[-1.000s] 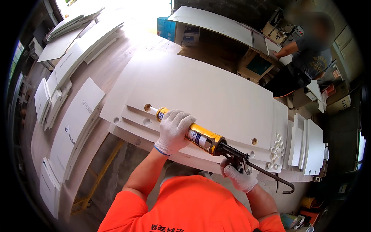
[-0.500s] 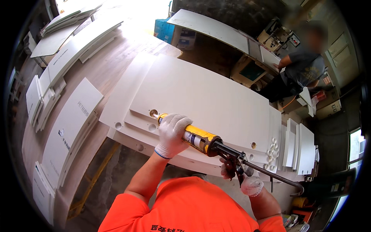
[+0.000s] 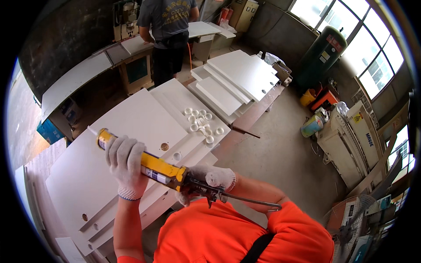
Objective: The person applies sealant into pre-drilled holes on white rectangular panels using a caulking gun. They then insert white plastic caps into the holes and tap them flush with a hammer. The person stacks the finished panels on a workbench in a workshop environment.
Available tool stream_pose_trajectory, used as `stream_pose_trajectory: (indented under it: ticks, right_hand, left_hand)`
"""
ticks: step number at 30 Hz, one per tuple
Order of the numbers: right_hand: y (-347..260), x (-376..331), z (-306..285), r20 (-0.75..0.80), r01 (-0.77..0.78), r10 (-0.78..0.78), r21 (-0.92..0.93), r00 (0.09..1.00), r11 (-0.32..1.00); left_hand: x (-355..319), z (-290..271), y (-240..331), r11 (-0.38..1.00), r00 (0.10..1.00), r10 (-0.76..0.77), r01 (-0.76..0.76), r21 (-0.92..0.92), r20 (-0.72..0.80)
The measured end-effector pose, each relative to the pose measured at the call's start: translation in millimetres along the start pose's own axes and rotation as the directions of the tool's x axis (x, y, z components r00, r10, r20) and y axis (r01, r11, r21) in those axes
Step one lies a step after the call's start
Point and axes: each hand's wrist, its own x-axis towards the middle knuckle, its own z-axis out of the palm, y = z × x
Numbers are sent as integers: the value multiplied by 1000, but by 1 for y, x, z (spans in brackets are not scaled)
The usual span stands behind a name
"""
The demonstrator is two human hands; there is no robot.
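Two knit-gloved hands, left hand (image 3: 126, 164) and right hand (image 3: 210, 179), hold a yellow cylindrical caulking gun (image 3: 151, 164).

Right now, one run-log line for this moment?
left hand: grips caulking gun barrel | right hand: on trigger handle | nozzle over white panel

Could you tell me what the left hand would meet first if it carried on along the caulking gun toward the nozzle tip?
Probably the large white panel: the left hand grips the caulking gun, whose nozzle points up-left above it. Depth is unclear.
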Motion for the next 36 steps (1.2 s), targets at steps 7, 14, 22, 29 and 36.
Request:
stream_pose_trajectory:
  ticks: [7, 14, 22, 29, 36]
  right_hand:
    - [-43, -179, -59, -821, 158, -451, -423, 349, 892]
    - [3, -274, -327, -814, -436, -425, -241, -396, 867]
    - [-10, -215, -449, -803, -795, -544, -155, -244, 587]
    - [24, -130, -313, -400, -499, -818, -851, 413, 164]
    - [34, 36, -183, 6, -63, -294, -972, 956, -227]
  left_hand:
    - [44, 119, 100, 951, 963, -8, 91, -294, 270]
    - [-51, 116, 69, 790, 714, -502, 608, -78, 488]
    - [-166, -32, 20, 503, 476, -864, 798, 331, 164]
    - [-274, -172, -1, 114, 202, -972, 849, 516, -117]
    - [-306, -243, -76, 171, 220, -975, 694, 699, 21]
